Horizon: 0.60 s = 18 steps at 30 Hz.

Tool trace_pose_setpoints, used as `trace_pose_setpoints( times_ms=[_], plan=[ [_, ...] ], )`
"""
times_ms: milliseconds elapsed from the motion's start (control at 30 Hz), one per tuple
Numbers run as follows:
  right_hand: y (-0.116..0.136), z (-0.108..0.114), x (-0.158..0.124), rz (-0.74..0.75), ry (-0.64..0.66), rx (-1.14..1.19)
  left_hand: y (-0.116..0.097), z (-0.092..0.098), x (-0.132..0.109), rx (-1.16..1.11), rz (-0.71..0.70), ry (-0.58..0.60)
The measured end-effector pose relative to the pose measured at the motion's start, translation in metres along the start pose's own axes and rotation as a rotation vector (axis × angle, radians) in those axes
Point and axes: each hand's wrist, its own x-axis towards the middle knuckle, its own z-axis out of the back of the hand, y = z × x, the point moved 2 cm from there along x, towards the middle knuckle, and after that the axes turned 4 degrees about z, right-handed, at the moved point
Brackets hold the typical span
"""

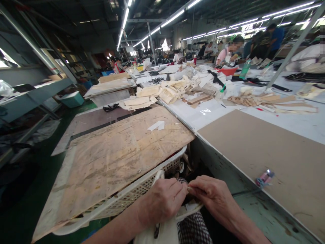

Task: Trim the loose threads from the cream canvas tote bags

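The left hand [162,200] and right hand [213,196] meet fingertip to fingertip, both pinched on a small pale piece [188,189] held between them, off the counter's near edge. Its long axis is hidden. Just beyond the left hand, a white basket [142,189] bears a worn board [122,152]. On the right, the counter [220,117] carries a brown sheet [266,152].

Right of the basket [142,189], the left hand [162,200] and right hand [213,196] cover most of a small pinched piece [189,189]. The board [114,156] atop the basket hides its contents.
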Motion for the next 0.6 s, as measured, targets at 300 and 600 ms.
trace_pose_setpoints(
  times_ms=[300,600],
  plan=[
    [0.002,0.001,0.007,0.028,0.06,-0.099,0.024,-0.025,0.001,-0.394,0.412,0.06],
    [0.006,-0.004,0.002,0.015,0.028,-0.198,0.026,0.008,-0.015,-0.429,0.481,0.213]
  ],
)
